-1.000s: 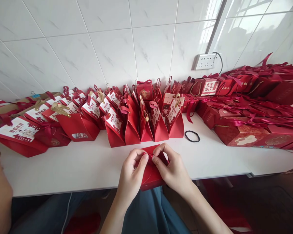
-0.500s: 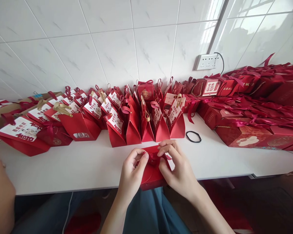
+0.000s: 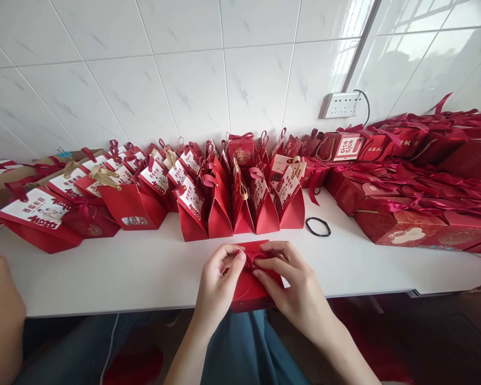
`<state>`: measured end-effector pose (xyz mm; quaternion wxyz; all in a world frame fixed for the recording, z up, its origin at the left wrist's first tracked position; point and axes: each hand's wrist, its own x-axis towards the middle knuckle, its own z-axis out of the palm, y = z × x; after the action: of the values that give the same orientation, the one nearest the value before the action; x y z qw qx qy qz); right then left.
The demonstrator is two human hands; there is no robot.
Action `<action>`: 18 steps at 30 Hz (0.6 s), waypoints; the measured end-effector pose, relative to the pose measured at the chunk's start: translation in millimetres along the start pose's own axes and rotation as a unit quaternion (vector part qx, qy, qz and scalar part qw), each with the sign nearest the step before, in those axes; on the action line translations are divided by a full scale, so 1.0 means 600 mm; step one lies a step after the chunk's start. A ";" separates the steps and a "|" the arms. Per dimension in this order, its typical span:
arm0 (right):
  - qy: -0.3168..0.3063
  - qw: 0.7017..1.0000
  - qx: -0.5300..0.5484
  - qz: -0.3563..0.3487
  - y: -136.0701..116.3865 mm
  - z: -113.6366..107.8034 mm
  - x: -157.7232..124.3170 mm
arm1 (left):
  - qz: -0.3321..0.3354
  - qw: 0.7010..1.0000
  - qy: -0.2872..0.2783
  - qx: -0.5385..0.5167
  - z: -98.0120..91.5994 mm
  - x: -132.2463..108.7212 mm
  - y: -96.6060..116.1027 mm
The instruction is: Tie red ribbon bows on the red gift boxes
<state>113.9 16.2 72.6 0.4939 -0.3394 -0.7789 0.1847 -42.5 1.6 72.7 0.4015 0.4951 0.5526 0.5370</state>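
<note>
A red gift box [image 3: 251, 291] lies at the table's front edge, before a row of standing red boxes. Across its top is a dark red ribbon [image 3: 250, 260], gathered into a knot or bow. My left hand [image 3: 220, 278] pinches the ribbon's left part between thumb and forefinger. From the other side, my right hand [image 3: 291, 275] has its thumb and fingers closed in on the ribbon at the middle; its fingertips partly cover the knot.
Upright red gift boxes [image 3: 223, 216] stand behind my hands, with more boxes [image 3: 48, 214] at left. Ribboned boxes [image 3: 409, 224] are stacked at right. A black hair tie [image 3: 318, 226] lies on the white table [image 3: 144, 278]. A power strip [image 3: 340, 105] is on the wall; another person's arm [image 3: 2, 315] shows at left.
My right hand has moved left, its fingers coming together onto the ribbon's middle. The left hand keeps its pinch. The view has shifted slightly.
</note>
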 end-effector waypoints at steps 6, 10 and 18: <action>0.019 1.000 0.000 -0.006 -0.003 0.001 0.003 | 0.018 1.000 0.008 0.009 0.004 -0.002 0.003; 0.037 0.999 -0.007 -0.009 0.001 -0.004 0.001 | 0.062 0.997 0.030 0.042 -0.001 -0.005 0.002; 0.045 0.998 -0.026 -0.024 0.009 -0.016 -0.009 | 0.237 0.932 0.139 0.238 -0.009 -0.031 0.008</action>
<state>126.0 15.6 70.2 0.5237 -0.3411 -0.7685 0.1368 -43.8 -17.7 76.5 0.0520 0.6135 0.5810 0.5324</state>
